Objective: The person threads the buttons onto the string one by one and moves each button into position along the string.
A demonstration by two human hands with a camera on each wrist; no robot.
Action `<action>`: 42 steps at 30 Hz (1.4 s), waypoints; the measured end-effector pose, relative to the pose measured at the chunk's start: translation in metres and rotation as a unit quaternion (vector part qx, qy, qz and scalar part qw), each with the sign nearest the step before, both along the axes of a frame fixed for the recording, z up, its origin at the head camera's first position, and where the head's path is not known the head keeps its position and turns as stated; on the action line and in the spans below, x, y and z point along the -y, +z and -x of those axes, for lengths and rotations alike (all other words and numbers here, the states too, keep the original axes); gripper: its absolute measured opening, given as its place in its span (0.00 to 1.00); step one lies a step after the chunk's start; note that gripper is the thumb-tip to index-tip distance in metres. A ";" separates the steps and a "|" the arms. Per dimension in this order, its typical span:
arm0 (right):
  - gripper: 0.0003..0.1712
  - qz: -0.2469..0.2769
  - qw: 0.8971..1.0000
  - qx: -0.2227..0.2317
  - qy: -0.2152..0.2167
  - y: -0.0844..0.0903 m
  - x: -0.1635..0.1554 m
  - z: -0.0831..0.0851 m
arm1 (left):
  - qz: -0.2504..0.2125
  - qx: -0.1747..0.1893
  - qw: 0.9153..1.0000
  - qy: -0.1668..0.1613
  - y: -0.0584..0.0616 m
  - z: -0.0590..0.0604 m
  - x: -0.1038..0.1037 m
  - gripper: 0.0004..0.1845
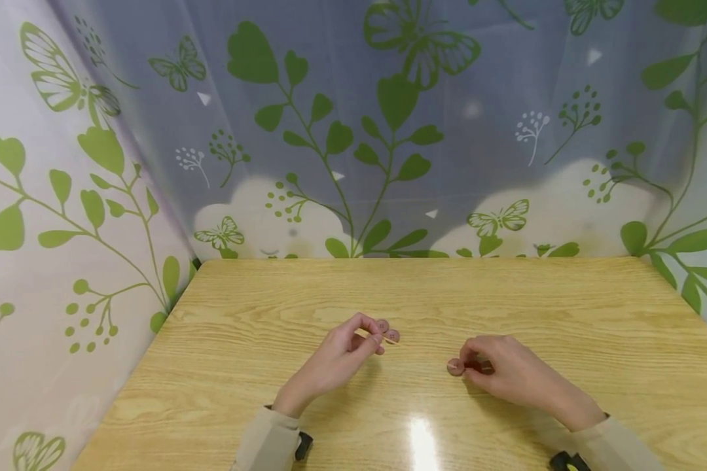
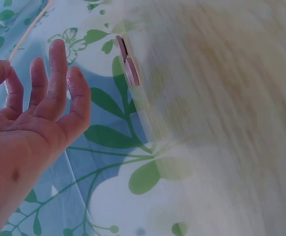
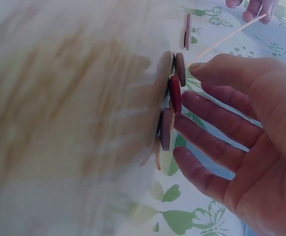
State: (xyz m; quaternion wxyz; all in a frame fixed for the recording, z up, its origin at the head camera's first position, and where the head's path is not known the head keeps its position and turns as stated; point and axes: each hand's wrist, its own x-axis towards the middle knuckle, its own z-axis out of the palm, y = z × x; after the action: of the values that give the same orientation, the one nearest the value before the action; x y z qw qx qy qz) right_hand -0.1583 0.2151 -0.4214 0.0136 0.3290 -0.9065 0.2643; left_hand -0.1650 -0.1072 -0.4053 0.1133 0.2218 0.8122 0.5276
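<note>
In the head view my left hand (image 1: 344, 350) pinches a thin pale cord (image 1: 391, 341) between thumb and bent forefinger. Its other fingers are spread in the left wrist view. The cord stretches across to the buttons at my right hand (image 1: 509, 369). There, thumb and forefinger grip the edge of a brown four-hole-type button (image 1: 454, 367) low over the table. In the right wrist view a red button (image 3: 175, 96) and another brown button (image 3: 166, 129) lie beneath that hand's fingers, with a loose cord end past them.
Two brown buttons, one farther back (image 1: 382, 326) and one nearer (image 1: 392, 335), lie together beside the left fingertips. The wood-grain table (image 1: 271, 288) reflects a bright light near its front. Patterned cloth (image 1: 342, 196) hangs behind the table and at its sides.
</note>
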 end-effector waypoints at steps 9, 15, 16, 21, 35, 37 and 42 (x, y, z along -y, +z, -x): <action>0.05 0.050 0.999 0.003 0.002 0.005 0.008 -0.001 | -0.027 0.000 1.000 -0.016 0.000 -0.002 -0.006 0.10; 0.09 0.099 0.992 -0.071 0.017 0.009 0.022 -0.003 | -0.036 0.012 0.999 -0.011 0.000 -0.002 -0.011 0.09; 0.09 0.105 0.991 -0.081 0.018 0.010 0.025 -0.002 | -0.037 0.013 0.999 -0.010 -0.001 -0.002 -0.012 0.09; 0.12 0.125 0.988 -0.089 0.021 0.011 0.034 -0.003 | -0.061 0.039 0.997 -0.019 -0.003 -0.001 -0.015 0.09; 0.11 0.155 0.980 -0.121 0.042 0.006 0.056 -0.003 | -0.057 0.060 0.997 -0.006 -0.003 -0.004 -0.023 0.09; 0.11 0.157 0.978 -0.129 0.040 0.006 0.059 -0.002 | -0.054 0.054 0.997 -0.005 -0.003 -0.005 -0.024 0.09; 0.08 0.167 0.973 -0.150 0.045 0.005 0.065 -0.001 | -0.048 0.038 0.998 -0.008 -0.004 -0.006 -0.026 0.09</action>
State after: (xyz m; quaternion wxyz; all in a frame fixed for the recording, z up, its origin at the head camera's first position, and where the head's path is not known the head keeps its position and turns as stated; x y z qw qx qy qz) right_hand -0.1575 0.1499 -0.4169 0.1927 0.3983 -0.8214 0.3599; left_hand -0.1591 -0.0816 -0.4094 0.1376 0.2134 0.7793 0.5729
